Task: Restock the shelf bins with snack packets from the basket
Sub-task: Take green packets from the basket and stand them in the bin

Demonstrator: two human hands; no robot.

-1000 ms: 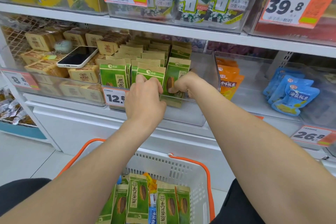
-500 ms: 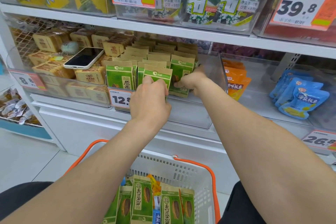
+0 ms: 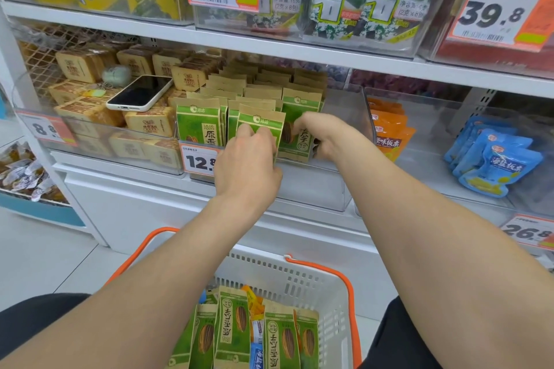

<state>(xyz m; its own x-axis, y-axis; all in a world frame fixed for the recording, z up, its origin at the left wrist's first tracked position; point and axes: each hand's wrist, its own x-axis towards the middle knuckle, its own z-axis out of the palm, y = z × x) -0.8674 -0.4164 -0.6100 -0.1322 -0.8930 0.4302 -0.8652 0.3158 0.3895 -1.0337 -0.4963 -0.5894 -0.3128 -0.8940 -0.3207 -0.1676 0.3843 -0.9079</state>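
Observation:
Green and tan sunflower-seed packets stand in rows in a clear shelf bin (image 3: 344,105) on the middle shelf. My left hand (image 3: 247,162) grips the front packet of the middle row (image 3: 263,121). My right hand (image 3: 325,136) pinches the front packet of the right row (image 3: 298,123), which stands upright in the bin. Below, a white basket with orange handles (image 3: 302,281) holds several more green seed packets (image 3: 232,326) and a few orange and blue packets.
A white phone (image 3: 139,93) lies on tan snack boxes in the left bin. Orange packets (image 3: 388,132) and blue packets (image 3: 491,159) sit in bins to the right. A 12.8 price tag (image 3: 199,160) hangs on the bin front. Seaweed packs fill the shelf above.
My right hand has set the right-row packet upright and deeper into the bin. My left hand stays on the middle front packet. The view moved slightly.

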